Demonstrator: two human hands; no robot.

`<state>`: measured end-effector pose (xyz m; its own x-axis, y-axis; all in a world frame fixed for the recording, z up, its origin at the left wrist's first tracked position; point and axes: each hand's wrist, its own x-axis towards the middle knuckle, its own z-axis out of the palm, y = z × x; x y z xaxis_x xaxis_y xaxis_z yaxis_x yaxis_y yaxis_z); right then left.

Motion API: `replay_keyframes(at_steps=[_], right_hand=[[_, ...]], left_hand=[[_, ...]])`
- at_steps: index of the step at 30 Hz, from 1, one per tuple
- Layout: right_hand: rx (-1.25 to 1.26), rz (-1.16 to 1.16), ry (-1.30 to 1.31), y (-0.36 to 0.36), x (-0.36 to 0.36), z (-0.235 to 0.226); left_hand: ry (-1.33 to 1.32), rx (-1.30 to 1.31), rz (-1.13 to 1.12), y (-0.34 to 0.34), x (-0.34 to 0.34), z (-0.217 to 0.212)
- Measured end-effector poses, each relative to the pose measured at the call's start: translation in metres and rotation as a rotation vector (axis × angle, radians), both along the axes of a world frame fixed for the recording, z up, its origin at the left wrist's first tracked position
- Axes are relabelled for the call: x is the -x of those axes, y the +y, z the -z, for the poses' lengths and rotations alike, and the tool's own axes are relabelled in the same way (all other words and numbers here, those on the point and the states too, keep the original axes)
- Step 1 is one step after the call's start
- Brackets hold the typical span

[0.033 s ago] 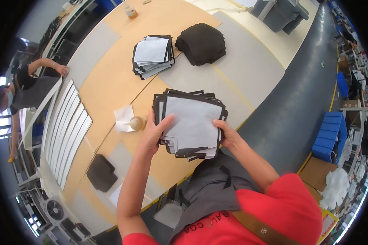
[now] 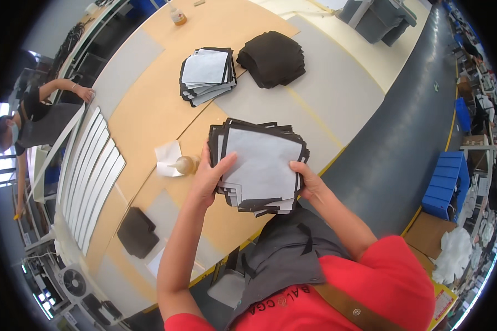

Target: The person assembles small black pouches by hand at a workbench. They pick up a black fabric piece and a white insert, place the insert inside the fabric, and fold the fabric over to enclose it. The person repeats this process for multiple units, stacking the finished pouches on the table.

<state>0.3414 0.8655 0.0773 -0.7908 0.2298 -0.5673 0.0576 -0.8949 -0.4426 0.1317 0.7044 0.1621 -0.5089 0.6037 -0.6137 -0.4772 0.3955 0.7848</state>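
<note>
Bright, even overhead light; shadows on the desk (image 2: 149,110) soft and faint. Window (image 2: 0,165) at far left blown out white. Strong fisheye bending, black corners. Centre sharp, rim details smeared and small.

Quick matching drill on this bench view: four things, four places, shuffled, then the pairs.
Things:
1 stack of white-faced pieces
2 pile of black pieces
3 small bottle
4 blue crate

Places:
A on the floor to the right
B far side of the table
C between left hand and right hand
D beside the left hand

Pairs: 1-C, 2-B, 3-D, 4-A
</note>
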Motion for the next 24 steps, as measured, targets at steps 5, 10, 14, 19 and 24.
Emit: replay_keyframes(at_steps=[5, 10, 14, 19, 24], right_hand=[[-0.062, 0.104, 0.047, 0.001, -0.002, -0.021], [-0.259, 0.249, 0.158, 0.033, 0.010, -0.083], [-0.440, 0.316, 0.217, 0.061, 0.018, -0.103], [-0.853, 0.264, 0.339, 0.060, 0.020, -0.136], [-1.359, 0.033, 0.552, 0.050, 0.022, -0.127]], left_hand=[[0.233, -0.076, -0.008, 0.006, -0.007, -0.049], [1.145, -0.404, -0.154, -0.014, -0.047, -0.121], [0.887, -0.536, 0.062, -0.060, -0.121, -0.144], [-0.086, -0.492, -0.498, -0.002, -0.136, -0.159], [-0.473, -0.789, -0.497, -0.006, -0.111, -0.093]])
